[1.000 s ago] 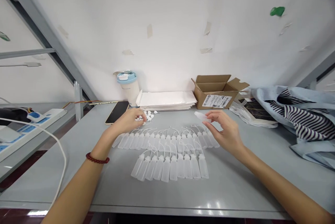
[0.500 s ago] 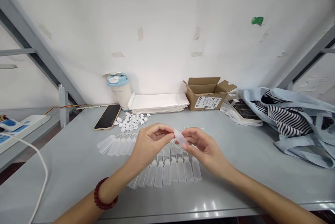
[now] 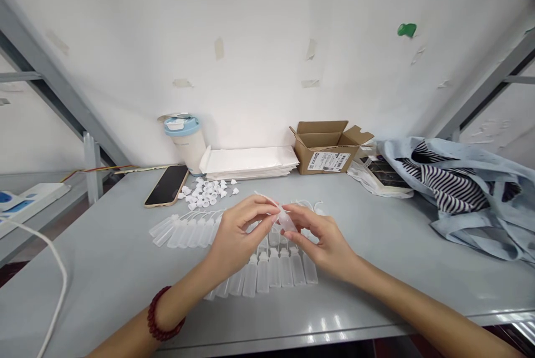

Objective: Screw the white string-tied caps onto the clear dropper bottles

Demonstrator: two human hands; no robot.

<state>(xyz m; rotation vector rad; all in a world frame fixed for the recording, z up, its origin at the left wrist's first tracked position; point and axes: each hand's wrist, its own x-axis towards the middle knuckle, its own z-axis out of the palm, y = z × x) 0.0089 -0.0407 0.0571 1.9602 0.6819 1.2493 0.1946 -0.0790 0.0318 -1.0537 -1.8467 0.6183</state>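
Note:
My right hand (image 3: 324, 235) is closed around the body of a small translucent plastic bottle (image 3: 287, 222), tilted with its neck up and to the left. Thumb and fingers of my left hand (image 3: 240, 230) pinch at the bottle's neck, where a thin white spout (image 3: 267, 197) sticks out past the fingertips. Below the hands lies a row of similar bottles (image 3: 262, 273) with curved thin spouts. Another such row (image 3: 184, 232) lies left of my left hand, partly hidden by it. Behind is a pile of small white caps (image 3: 204, 193).
A phone (image 3: 167, 186), a blue-lidded cup (image 3: 186, 143) and a stack of white envelopes (image 3: 251, 161) stand along the back. An open cardboard box (image 3: 328, 151) is beside a wrapped dark item (image 3: 382, 174). A light blue bag (image 3: 460, 224) lies at right; a white cable (image 3: 58, 269) at left.
My left fingers have shifted slightly at the bottle's neck, and a thin white spout now shows beyond them. The bottle stays in my right hand. The view has shifted a little.

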